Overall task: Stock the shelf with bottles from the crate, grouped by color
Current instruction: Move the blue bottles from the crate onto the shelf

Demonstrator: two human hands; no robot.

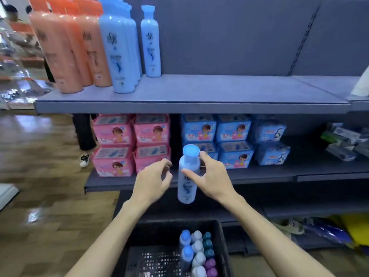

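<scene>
My right hand (211, 176) grips a light blue bottle (187, 176) upright in front of the lower shelf, above the black crate (139, 232). My left hand (153, 178) hovers just left of the bottle, fingers curled and apart, holding nothing. In the crate stand blue bottles (185, 244), white bottles (197, 254), teal bottles (208, 244) and purple bottles (210, 266). On the top shelf (219, 90), orange bottles (69, 50) stand at the left, with light blue bottles (119, 52) beside them and one more light blue bottle (150, 43) further back.
The top shelf is bare to the right of the blue bottles. On the lower shelf sit pink packs (131, 144) and blue packs (233, 140). Another person's leg and shoe (84, 156) stand at the shelf's left end, on the wooden floor (40, 156).
</scene>
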